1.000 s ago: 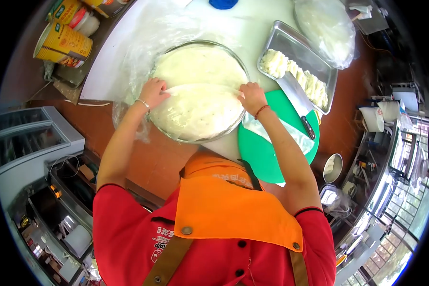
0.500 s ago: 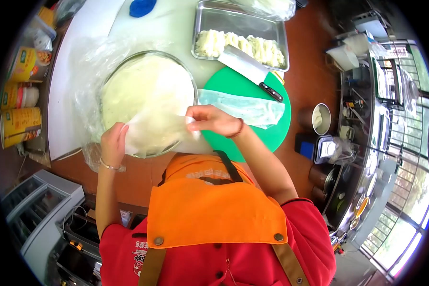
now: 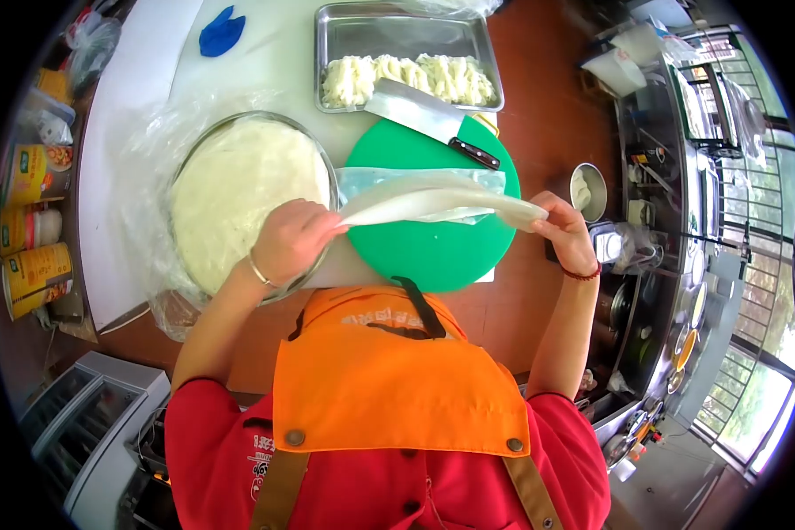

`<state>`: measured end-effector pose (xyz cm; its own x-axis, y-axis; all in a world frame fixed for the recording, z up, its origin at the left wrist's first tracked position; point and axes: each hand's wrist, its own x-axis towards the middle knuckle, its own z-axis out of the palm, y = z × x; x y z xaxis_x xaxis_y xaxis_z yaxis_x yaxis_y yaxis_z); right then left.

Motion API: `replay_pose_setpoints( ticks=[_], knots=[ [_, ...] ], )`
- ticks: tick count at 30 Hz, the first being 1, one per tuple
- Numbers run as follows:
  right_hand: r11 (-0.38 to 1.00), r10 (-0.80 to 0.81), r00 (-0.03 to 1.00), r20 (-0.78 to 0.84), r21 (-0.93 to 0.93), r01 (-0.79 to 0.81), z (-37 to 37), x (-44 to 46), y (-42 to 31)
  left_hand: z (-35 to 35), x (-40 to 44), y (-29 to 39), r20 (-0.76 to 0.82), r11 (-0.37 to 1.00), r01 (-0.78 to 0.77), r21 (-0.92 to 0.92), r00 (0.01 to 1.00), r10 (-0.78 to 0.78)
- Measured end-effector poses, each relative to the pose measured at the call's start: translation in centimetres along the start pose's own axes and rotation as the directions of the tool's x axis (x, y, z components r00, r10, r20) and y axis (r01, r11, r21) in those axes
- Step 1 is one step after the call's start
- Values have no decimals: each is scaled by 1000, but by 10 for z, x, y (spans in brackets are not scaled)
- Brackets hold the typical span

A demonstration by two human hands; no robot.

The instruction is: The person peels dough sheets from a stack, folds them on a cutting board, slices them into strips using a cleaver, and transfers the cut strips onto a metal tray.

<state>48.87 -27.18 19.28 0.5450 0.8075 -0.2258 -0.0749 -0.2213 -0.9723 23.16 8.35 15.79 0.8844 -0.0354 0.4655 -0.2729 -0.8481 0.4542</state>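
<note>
A thin, floppy white noodle sheet (image 3: pixel 415 201) is stretched between my two hands over the green round board (image 3: pixel 433 261). My left hand (image 3: pixel 293 237) pinches one end near the rim of the bowl. My right hand (image 3: pixel 567 231) pinches the other end, past the board's right side. Beneath it, another translucent sheet (image 3: pixel 362 181) lies across the board. A cleaver (image 3: pixel 420 113) with a black handle rests at the board's far edge, its blade tip by the tray. To the left stands a wide round bowl (image 3: pixel 334 168) filled with pale, flat sheets.
A metal tray (image 3: pixel 406 35) at the back holds bunches of white strips (image 3: pixel 406 79). Clear plastic film (image 3: pixel 146 212) lies around the bowl. A blue cloth-like item (image 3: pixel 222 33) lies on the far table. A pot (image 3: pixel 599 199) stands to the right, cans (image 3: pixel 37 278) to the left.
My hands have moved right from the bowl to above the board and spread apart, stretching the sheet between them. The view has shifted slightly.
</note>
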Motion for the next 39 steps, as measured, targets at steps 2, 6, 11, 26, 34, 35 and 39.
replay_pose_setpoints(
  ticks=[2, 6, 11, 26, 34, 35, 39],
  knots=[
    [995, 57, 994, -94, -75, -64, -13, -13, 23, 30, -1, -2, 16, 998, -45, -32, 999, 45],
    [970, 171, 969, -180, -142, -198, -28, -19, 87, 87, -19, -24, 133, 993, 50, -109, 991, -35],
    [912, 239, 950, -202, -289, -291, -48, 22, 148, 121, -14, -65, 314, 978, 207, 40, 926, -209],
    [88, -168, 974, -150, -987, -137, 33, 174, 145, 156, 20, -67, 464, 975, 52, 216, 873, -149],
    [408, -196, 948, -249, -900, -152, 53, 112, 116, 147, 121, -58, 162, 952, -154, 265, 980, 113],
    [455, -200, 937, -286, -874, -170, 60, 92, 115, 151, 134, -61, 184, 941, -212, 264, 969, 167],
    [573, -127, 881, -456, -759, -310, 77, 9, 113, 178, 176, -62, 410, 884, -431, 179, 850, 331]
  ],
)
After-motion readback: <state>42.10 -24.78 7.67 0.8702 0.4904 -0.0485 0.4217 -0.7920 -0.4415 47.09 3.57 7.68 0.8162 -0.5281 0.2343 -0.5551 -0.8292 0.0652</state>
